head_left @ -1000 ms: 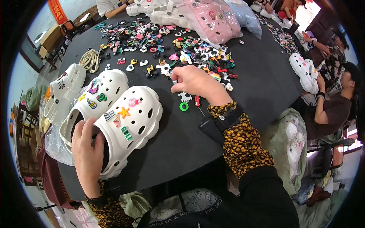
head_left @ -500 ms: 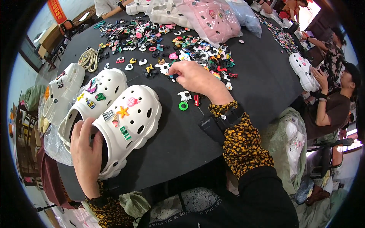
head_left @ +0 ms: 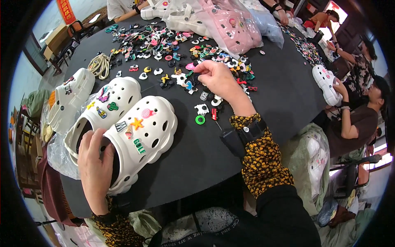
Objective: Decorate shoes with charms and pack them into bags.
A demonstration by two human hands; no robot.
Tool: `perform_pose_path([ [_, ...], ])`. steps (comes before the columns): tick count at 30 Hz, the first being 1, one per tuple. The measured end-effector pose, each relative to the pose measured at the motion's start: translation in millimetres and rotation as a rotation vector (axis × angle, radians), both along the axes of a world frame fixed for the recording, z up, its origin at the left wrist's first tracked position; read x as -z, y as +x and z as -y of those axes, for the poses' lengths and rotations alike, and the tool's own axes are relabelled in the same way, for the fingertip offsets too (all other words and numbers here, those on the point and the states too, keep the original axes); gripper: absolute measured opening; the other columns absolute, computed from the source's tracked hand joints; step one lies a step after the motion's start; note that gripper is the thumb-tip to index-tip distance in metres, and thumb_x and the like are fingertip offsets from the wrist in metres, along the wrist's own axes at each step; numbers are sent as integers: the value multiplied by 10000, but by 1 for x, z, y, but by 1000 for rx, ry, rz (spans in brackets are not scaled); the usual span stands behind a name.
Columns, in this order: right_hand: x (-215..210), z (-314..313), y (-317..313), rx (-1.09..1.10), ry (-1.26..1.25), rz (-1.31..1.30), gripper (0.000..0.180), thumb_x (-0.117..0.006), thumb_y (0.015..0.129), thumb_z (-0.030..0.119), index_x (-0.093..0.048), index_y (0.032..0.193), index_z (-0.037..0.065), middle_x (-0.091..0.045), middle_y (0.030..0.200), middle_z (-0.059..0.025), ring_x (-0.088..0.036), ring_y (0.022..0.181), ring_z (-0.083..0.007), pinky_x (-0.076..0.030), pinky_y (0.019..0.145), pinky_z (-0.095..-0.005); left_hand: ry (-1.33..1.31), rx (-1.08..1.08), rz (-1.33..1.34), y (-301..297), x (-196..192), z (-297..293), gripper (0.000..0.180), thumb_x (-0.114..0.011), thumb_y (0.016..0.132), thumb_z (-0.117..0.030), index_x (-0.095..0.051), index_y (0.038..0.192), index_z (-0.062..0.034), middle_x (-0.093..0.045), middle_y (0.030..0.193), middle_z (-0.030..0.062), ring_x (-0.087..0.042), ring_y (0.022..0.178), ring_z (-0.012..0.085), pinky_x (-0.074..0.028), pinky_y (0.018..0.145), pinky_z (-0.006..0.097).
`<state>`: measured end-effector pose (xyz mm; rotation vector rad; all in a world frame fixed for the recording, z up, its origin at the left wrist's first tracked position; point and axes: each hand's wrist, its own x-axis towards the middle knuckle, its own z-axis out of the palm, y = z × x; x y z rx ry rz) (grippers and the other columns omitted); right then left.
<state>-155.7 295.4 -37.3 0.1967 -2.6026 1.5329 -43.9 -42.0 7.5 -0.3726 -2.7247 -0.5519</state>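
My left hand (head_left: 95, 162) is closed round the opening edge of a white clog (head_left: 158, 117), its thumb inside the shoe. That clog's upper carries a pink swirl, an orange starfish, an ice-cream cone and green letter charms. A second white clog (head_left: 117, 92), with a cactus and a bottle charm, lies beside it on the left. Over the pile of shoe charms (head_left: 230, 61) is my right hand (head_left: 216, 80), thumb and fingers pinched together; anything between the tips is too hidden to name. A green ring charm (head_left: 200, 120) and a red charm (head_left: 214, 114) lie below it.
Another decorated white clog (head_left: 70, 101) stands at the left, near a coil of cream cord (head_left: 99, 66). Bagged pink clogs (head_left: 232, 24) lie at the far side of the dark table (head_left: 197, 164). On the right, a co-worker holds a white clog (head_left: 326, 84).
My right hand has shifted slightly right and away from me, uncovering several charms near its fingertips. My left hand keeps its hold on the clog. The whole view has shifted a little.
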Motion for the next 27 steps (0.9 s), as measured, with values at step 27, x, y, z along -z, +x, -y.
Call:
perform_pose_path([
  [27, 11, -30, -14, 222, 53, -118, 353, -399, 838, -27, -618, 1114, -47, -682, 936, -123, -647, 851, -172, -520, 770, -292, -5, 1, 22, -1, -1, 1, 363, -627, 797, -13, -569, 1155, 9, -558, 1114, 182, -566, 999, 355, -443, 873, 402],
])
